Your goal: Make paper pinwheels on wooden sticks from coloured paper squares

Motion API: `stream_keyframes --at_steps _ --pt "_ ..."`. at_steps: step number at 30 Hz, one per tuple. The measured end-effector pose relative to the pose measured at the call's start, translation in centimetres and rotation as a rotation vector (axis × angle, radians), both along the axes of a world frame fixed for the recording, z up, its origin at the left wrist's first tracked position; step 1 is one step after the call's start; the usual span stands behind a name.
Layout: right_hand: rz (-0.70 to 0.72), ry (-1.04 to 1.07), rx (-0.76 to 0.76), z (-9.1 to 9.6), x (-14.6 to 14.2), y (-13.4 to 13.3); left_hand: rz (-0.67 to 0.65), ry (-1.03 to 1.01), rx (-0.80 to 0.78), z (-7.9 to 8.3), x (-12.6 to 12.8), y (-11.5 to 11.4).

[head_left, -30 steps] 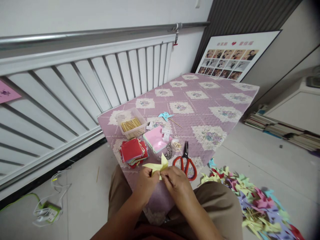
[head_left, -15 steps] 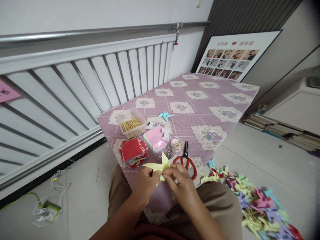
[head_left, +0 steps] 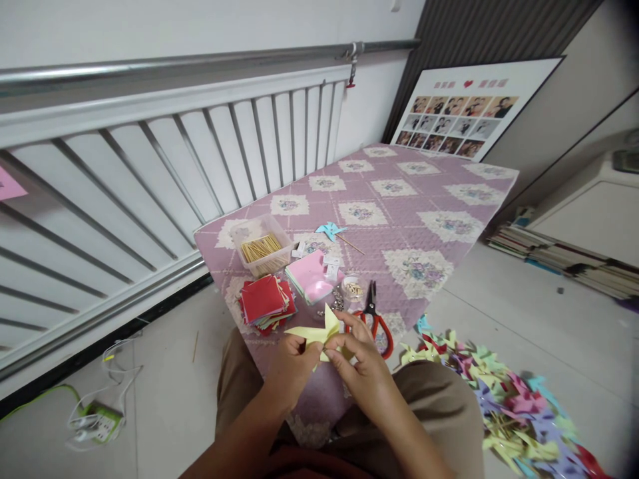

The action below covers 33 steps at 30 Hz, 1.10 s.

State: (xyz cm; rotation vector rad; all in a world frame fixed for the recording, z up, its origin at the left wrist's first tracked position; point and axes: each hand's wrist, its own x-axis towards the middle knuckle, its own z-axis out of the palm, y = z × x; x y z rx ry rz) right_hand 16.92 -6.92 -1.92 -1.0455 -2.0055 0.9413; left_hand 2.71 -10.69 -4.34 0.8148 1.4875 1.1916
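A folded yellow paper pinwheel (head_left: 319, 330) is held over the near corner of the pink quilted bed (head_left: 399, 219). My left hand (head_left: 292, 362) pinches its lower left part with closed fingers. My right hand (head_left: 362, 359) grips its centre from the right, thumb and fingers pressed together. Just beyond my hands lie red-handled scissors (head_left: 373, 318), a stack of red paper squares (head_left: 264, 303), a stack of pink paper squares (head_left: 312, 274) and a small clear cup of pins (head_left: 353, 288).
A clear box of wooden sticks (head_left: 260, 253) and a finished blue pinwheel (head_left: 330, 231) lie farther back. A heap of coloured pinwheels (head_left: 504, 406) covers the floor at right. White railing (head_left: 150, 173) stands left; a power strip (head_left: 97, 422) lies on the floor.
My right hand has shifted slightly up and forward on the yellow pinwheel, its fingers re-gripping the centre. My left hand keeps its pinch in almost the same place.
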Motion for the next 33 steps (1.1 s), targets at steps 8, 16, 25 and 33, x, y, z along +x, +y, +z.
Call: stream_keyframes --at_steps 8,16,25,33 --pt "0.022 0.043 -0.083 0.1 0.0 0.1 -0.025 0.139 -0.006 1.3 0.0 -0.1" --pt "-0.007 0.107 -0.259 0.1 0.2 -0.1 -0.020 0.250 0.061 1.2 0.0 -0.3" --pt "-0.061 0.324 -0.413 -0.4 -0.4 -0.3 -0.030 0.277 0.146 0.3 0.0 -0.4" --pt "-0.123 0.442 -0.486 -1.4 -0.8 -0.3 -0.037 0.315 0.142 0.1 -0.2 -0.5"
